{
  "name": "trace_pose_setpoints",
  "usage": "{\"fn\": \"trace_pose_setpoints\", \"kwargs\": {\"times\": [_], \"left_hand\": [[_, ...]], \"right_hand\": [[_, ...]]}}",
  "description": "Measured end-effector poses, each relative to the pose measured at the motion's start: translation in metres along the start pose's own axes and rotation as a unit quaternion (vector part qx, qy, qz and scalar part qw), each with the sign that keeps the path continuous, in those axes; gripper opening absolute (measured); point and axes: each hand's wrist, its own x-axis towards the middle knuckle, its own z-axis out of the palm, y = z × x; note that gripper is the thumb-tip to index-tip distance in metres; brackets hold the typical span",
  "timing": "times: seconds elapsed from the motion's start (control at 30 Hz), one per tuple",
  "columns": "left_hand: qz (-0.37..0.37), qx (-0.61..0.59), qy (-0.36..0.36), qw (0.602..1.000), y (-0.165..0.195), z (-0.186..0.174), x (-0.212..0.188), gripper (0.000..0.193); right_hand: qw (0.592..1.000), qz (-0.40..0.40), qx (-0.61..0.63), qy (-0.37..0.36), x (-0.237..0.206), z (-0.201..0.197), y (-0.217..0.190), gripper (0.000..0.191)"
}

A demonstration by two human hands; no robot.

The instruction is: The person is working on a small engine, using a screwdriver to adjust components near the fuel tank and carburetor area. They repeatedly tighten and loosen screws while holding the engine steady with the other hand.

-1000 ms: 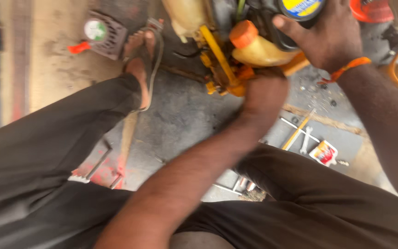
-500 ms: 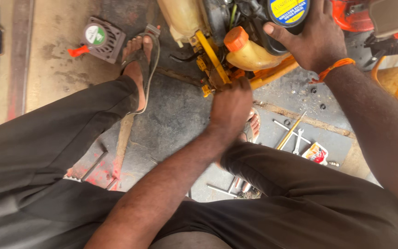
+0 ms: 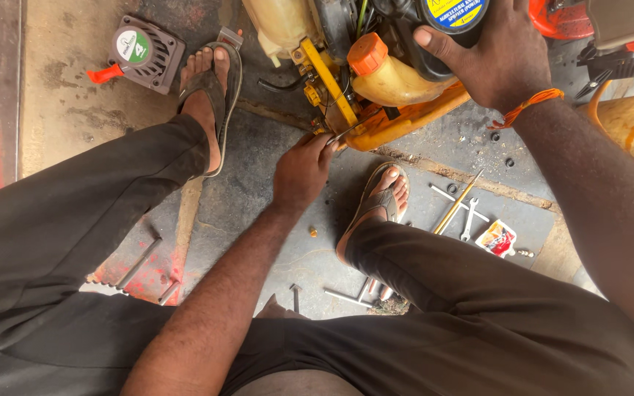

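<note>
— Yellow metal: where's the engine unit (image 3: 376,88)?
— On the floor (image 3: 273,198) between your feet; your right hand (image 3: 497,55) is spread over its top.
— And your left hand (image 3: 304,172)?
— Pinched closed on a thin metal tool (image 3: 343,134) at the frame's lower edge.

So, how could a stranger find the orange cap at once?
Start at the yellow machine at the top centre, steadied by the right hand. On its pale yellow tank sits the orange cap: the only round, ribbed orange part there.
</note>
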Motion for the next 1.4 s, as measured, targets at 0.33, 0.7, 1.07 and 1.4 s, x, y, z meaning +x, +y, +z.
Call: {"fn": "trace_pose_setpoints", "kwargs": {"times": [0.33, 0.7, 1.07, 1.4], "left_hand": [[-0.013, 0.042, -0.009, 0.999, -0.003, 0.0, 0.018, 0.018], [0.031, 0.097, -0.092, 0.99, -0.012, -0.002, 0.036, 0.016], [0.009, 0.151, -0.185, 0.971, -0.004, -0.004, 0.048, 0.017], [0.022, 0.138, -0.119, 0.983, 0.004, -0.006, 0.04, 0.012]], "right_hand": [[1.0, -0.024, -0.006, -0.011, 0.002, 0.001, -0.001, 0.085], [1.0, -0.003, 0.018, -0.02, 0.001, -0.001, -0.007, 0.079], [0.998, -0.049, 0.043, 0.003, 0.001, 0.002, -0.003, 0.08], [0.998, -0.054, 0.024, 0.022, 0.001, 0.005, 0.002, 0.08]]}}
